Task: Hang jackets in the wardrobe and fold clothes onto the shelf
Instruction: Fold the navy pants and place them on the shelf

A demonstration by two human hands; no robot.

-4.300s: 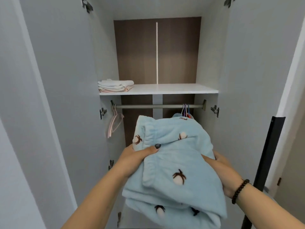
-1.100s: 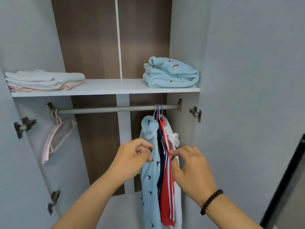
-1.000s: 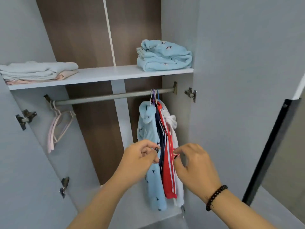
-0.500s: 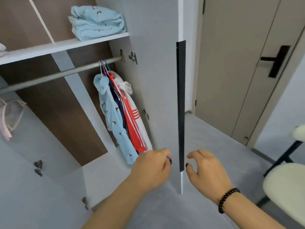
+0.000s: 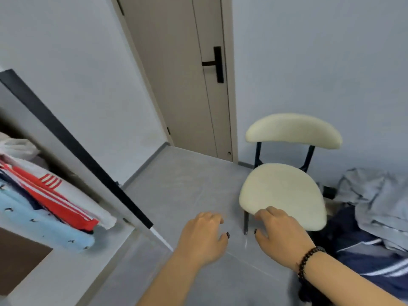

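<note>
My left hand (image 5: 204, 236) and my right hand (image 5: 279, 234) hover empty over the grey floor, fingers loosely curled and apart. At the left edge hang a light blue patterned jacket (image 5: 42, 224), a red striped jacket (image 5: 57, 205) and a white garment (image 5: 75, 195) inside the wardrobe. At the right lie a crumpled grey garment (image 5: 373, 195) and a navy garment with white stripes (image 5: 364, 250). The shelf is out of view.
The wardrobe door's black edge (image 5: 72, 144) slants between the hanging clothes and my hands. A cream chair (image 5: 282, 193) with dark legs stands just beyond my right hand. A beige room door (image 5: 183, 80) with a black handle is behind.
The view has swung right, away from the wardrobe toward the chair and the clothes pile. Both hands let go of the hanging jackets and are now empty over the floor.
</note>
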